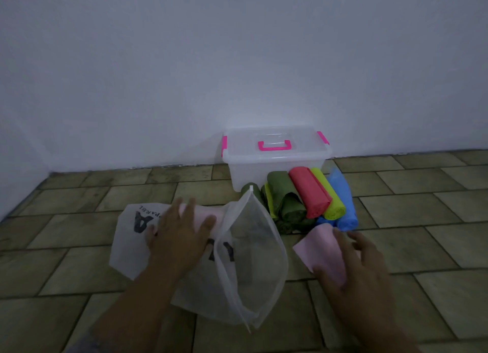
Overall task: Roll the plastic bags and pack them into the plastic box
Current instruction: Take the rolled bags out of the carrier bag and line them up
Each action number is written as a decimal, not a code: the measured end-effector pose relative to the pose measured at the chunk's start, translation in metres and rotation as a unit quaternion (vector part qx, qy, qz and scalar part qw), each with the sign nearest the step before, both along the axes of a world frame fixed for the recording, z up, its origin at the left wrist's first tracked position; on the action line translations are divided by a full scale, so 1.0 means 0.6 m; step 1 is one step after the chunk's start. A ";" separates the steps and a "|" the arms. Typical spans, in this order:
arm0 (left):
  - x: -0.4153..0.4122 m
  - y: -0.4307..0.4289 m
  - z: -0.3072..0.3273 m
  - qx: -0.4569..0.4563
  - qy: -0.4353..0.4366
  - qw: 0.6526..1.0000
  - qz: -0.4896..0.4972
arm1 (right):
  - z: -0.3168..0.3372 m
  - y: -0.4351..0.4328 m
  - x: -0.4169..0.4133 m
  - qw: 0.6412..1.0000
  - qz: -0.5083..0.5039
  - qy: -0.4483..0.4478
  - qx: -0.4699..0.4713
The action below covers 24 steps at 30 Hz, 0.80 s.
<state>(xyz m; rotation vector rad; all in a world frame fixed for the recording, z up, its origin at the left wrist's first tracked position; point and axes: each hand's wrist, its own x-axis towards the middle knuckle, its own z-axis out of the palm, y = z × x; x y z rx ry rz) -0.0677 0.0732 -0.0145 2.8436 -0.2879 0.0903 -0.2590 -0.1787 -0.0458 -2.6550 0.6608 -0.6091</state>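
A clear plastic box [274, 173] with a shut lid, pink handle and pink latches stands on the tiled floor against the wall. In front of it lie several rolled bags: dark green [286, 197], red [309, 191], lime [328, 197] and blue [343, 199]. A pink bag stretches across the floor; my left hand [179, 236] presses flat on its left end [211, 212], my right hand [353, 263] is shut on its right end [322, 247]. A white printed bag [132, 242] and a translucent zip bag [253, 260] lie over the pink bag's middle.
The white wall rises right behind the box. Brown-green floor tiles [422, 247] spread to the left, right and front of the bags.
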 end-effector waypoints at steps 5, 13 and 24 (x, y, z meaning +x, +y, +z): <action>0.105 0.080 0.058 -0.085 0.073 0.970 0.215 | -0.012 0.092 0.037 0.969 0.230 0.057 0.072; 0.156 0.079 0.075 -0.144 0.174 0.968 0.113 | -0.040 0.094 0.051 0.969 0.210 0.121 0.045; 0.035 0.013 0.257 -0.299 -0.268 0.901 -0.164 | -0.024 0.097 0.032 0.970 0.166 0.038 0.175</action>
